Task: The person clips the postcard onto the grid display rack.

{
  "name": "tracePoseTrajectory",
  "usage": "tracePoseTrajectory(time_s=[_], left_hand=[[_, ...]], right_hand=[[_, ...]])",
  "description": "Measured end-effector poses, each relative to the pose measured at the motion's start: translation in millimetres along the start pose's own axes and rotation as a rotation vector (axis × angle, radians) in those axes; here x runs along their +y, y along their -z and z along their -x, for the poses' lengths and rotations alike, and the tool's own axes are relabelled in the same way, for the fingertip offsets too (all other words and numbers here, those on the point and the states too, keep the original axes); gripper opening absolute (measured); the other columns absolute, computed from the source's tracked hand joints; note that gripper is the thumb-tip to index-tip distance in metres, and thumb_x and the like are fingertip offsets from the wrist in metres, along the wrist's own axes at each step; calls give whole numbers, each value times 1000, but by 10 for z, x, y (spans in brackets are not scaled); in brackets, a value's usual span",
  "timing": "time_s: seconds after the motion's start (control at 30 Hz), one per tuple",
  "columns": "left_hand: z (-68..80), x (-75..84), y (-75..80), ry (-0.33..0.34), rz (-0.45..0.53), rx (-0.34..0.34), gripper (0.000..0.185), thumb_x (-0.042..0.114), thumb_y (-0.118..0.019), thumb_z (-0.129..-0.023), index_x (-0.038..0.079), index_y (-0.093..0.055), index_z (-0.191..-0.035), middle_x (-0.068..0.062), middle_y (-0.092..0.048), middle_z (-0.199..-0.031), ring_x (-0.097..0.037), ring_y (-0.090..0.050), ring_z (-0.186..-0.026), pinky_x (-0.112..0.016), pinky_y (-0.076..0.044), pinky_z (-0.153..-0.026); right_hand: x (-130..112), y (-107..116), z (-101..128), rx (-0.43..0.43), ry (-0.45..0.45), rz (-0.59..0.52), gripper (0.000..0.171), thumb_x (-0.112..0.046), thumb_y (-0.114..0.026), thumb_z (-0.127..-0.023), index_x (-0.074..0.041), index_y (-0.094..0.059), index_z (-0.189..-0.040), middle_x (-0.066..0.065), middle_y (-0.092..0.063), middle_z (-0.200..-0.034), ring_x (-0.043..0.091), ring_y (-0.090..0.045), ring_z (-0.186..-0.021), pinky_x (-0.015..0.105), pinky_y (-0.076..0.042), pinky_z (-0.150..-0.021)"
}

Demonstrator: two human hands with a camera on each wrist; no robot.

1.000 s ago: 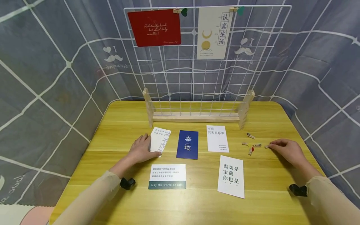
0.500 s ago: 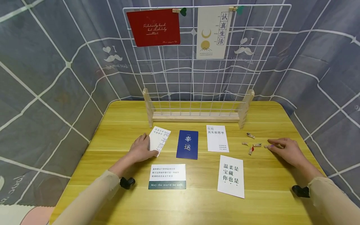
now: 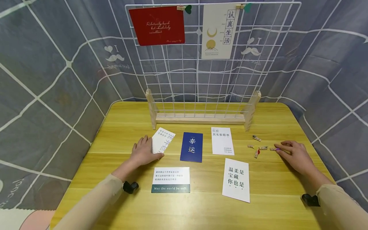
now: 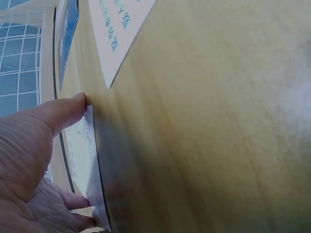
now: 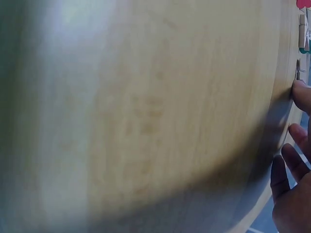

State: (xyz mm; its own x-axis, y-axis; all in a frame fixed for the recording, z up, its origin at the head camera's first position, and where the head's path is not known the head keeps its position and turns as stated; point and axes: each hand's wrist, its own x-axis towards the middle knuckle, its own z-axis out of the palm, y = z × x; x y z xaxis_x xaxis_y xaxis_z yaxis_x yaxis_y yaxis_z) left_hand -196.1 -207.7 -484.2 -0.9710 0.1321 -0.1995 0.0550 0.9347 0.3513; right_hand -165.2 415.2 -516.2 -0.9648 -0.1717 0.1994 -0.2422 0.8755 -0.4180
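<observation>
My left hand point(image 3: 142, 151) holds a white card with grey Chinese lettering point(image 3: 162, 140) at the left of the table. In the left wrist view its thumb is at one corner and the fingertips are at the card's other end, beneath the palm. At the right, my right hand point(image 3: 296, 156) pinches a small wooden clothespin with a purple ornament point(image 3: 274, 149) between thumb and index finger. In the right wrist view the clothespin's tip point(image 5: 298, 70) pokes out past the thumb, and the other fingers are spread apart. Several more clothespins point(image 3: 256, 152) lie just left of that hand.
A white wire grid rack point(image 3: 198, 80) on a wooden base point(image 3: 201, 120) stands at the back. A red card point(image 3: 158, 25) and a cream card point(image 3: 214, 41) hang clipped on it. On the table lie a blue card point(image 3: 191, 147) and several white ones point(image 3: 236, 180).
The right hand has shifted slightly to the right, and the clothespin's purple ornament has come into sight. The left hand stays nearly still, its card moving only slightly.
</observation>
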Motion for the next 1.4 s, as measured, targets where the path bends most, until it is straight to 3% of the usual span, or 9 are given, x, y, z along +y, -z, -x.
tracePoseTrajectory(time_s=[0.2, 0.43, 0.67, 0.87, 1.1, 1.23, 1.33, 1.4], left_hand=[[-33, -20, 0, 5, 80, -14, 101, 47, -77, -84, -4, -29, -157, -35, -13, -163, -53, -11, -149, -72, -6, -115], [-43, -33, 12, 34, 80, 33, 104, 47, -83, -79, -12, -34, -150, -39, -18, -159, -53, -16, -148, -65, -14, -118], [-83, -54, -17, 48, 132, 62, 101, 45, -87, -74, -11, -41, -144, -38, -23, -157, -51, -24, -145, -63, -18, -118], [-65, -2, -2, 60, 169, 109, 101, 38, -93, -70, -6, -40, -145, -26, -50, -134, -42, -45, -119, -57, -37, -101], [-48, 81, 26, 47, 172, 129, 101, 30, -95, -69, -3, -39, -147, -20, -56, -124, -37, -49, -108, -50, -42, -87], [-45, 90, 32, 45, 193, 110, 103, 26, -95, -71, -2, -35, -149, -20, -55, -123, -35, -51, -104, -46, -43, -85], [-34, 94, 46, 28, 196, 91, 105, 23, -93, -74, -5, -29, -153, -25, -52, -132, -38, -51, -111, -50, -44, -92], [-26, 95, 58, 17, 193, 77, 105, 22, -90, -77, -7, -25, -154, -29, -48, -139, -42, -49, -119, -54, -42, -99]], right_hand=[[1, -9, 0, 0, -28, -41, 37, -20, -66, -102, 5, -67, -130, 33, -51, -130, 56, -38, -115, 66, -30, -91], [-6, -9, 10, -5, -56, -65, 41, -23, -65, -103, 6, -64, -133, 34, -48, -134, 57, -35, -118, 67, -29, -91], [-19, -22, 25, 22, -41, -70, 36, -22, -65, -103, 4, -68, -128, 35, -49, -134, 56, -37, -117, 66, -29, -91], [-44, -35, 22, 33, -60, -100, 34, -20, -66, -102, 4, -70, -125, 34, -50, -133, 56, -38, -117, 64, -29, -89], [-98, -4, 7, 35, -119, -192, 33, -19, -66, -102, 8, -70, -121, 33, -56, -127, 55, -43, -120, 67, -31, -94], [-121, 10, -11, 29, -196, -224, 38, -26, -65, -103, 6, -70, -122, 31, -63, -123, 47, -55, -114, 50, -45, -90], [-132, 14, -15, 19, -259, -226, 43, -33, -63, -103, 3, -69, -124, 28, -67, -120, 33, -60, -108, 29, -46, -82], [-132, 14, -15, 19, -275, -223, 44, -35, -63, -103, 3, -69, -124, 25, -69, -117, 23, -60, -102, 21, -44, -76]])
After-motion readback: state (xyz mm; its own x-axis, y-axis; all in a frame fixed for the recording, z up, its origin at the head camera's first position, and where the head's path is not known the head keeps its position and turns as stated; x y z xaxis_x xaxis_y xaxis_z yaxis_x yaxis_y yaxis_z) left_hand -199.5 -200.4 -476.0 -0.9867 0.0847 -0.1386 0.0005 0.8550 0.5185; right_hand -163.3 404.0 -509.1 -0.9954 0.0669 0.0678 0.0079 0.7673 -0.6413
